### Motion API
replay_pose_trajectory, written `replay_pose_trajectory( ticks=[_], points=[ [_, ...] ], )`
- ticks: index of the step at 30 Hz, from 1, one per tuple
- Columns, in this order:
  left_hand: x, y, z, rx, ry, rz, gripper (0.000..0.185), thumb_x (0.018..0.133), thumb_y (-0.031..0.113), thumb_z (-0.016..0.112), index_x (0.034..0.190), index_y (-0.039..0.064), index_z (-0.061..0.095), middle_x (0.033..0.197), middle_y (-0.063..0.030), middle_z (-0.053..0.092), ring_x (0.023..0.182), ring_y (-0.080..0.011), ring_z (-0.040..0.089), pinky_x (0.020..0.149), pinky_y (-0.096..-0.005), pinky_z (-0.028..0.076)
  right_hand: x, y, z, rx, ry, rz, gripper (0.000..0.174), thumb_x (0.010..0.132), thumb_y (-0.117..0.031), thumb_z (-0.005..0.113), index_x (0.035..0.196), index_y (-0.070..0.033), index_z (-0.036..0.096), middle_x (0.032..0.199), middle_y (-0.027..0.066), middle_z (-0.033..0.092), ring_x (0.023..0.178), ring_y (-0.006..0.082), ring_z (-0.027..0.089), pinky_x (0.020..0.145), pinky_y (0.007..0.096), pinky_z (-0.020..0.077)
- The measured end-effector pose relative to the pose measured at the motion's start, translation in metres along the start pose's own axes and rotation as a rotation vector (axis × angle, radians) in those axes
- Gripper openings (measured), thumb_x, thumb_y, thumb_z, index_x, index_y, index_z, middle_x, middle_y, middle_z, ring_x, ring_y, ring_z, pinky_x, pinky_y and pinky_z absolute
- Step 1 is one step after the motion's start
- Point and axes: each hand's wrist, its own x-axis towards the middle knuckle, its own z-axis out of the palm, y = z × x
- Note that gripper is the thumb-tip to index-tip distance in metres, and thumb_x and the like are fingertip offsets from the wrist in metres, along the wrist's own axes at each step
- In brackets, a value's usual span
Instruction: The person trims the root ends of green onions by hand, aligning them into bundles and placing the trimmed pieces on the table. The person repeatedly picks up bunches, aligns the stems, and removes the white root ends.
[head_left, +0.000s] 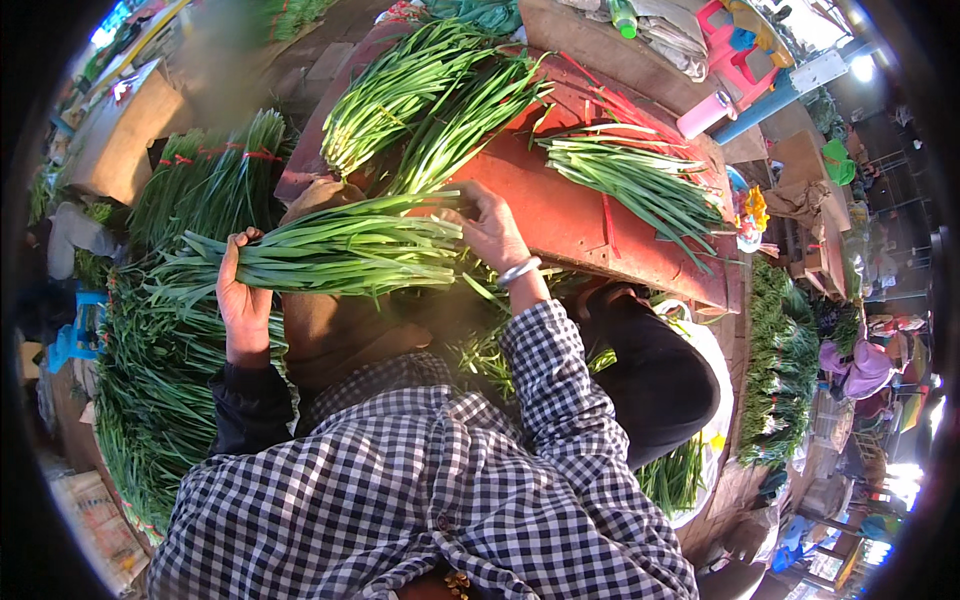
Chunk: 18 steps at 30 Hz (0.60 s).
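Note:
My left hand (246, 289) is closed around a bunch of flat green leafy stalks, like Chinese chives (352, 251), near its leafy end. The bunch lies level above my lap, its cut ends pointing right. My right hand (484, 225), with a silver bangle on the wrist, is at those ends; its thumb and fingertips pinch at a stalk end. Beyond the hands, two loose piles of the same greens (409, 90) rest on a red wooden board (517, 176). A smaller bunch (630, 169) lies at the board's right, beside red ties (637, 112).
Large heaps of greens (165, 367) lie at the left, with tied bundles (217, 172) behind. A pink tumbler (705, 114) stands past the board near a blue post (780, 97). A white plastic bag (716, 360) and a row of greens (780, 360) are at the right.

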Motion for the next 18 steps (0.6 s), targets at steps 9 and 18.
replay_pose_trajectory(
  ticks=[9, 18],
  points=[
    [-0.001, 0.002, -0.004, 0.054, -0.010, 0.009, 0.019, 0.098, 0.019, 0.053, 0.094, 0.002, 0.061, 0.105, -0.0086, 0.061, 0.105, -0.0207, 0.055, 0.099, -0.0386, 0.043, 0.010, 0.022, 0.025, -0.087, 0.401, -0.032, 0.010, 0.090, -0.008, 0.062, 0.083, -0.002, 0.059, 0.068, 0.0027, 0.061, 0.060, 0.0092, 0.054, 0.054, 0.0258, 0.0453],
    [-0.002, 0.005, -0.026, -0.041, 0.026, 0.018, 0.021, 0.099, 0.020, 0.052, 0.098, 0.001, 0.061, 0.108, -0.0122, 0.064, 0.107, -0.0254, 0.057, 0.101, -0.0451, 0.042, -0.039, -0.013, -0.020, 0.442, -0.054, 0.414, 0.051, 0.095, -0.048, 0.052, 0.110, 0.000, 0.058, 0.088, 0.0077, 0.066, 0.080, 0.0161, 0.061, 0.074, 0.0245, 0.0468]
  ],
)
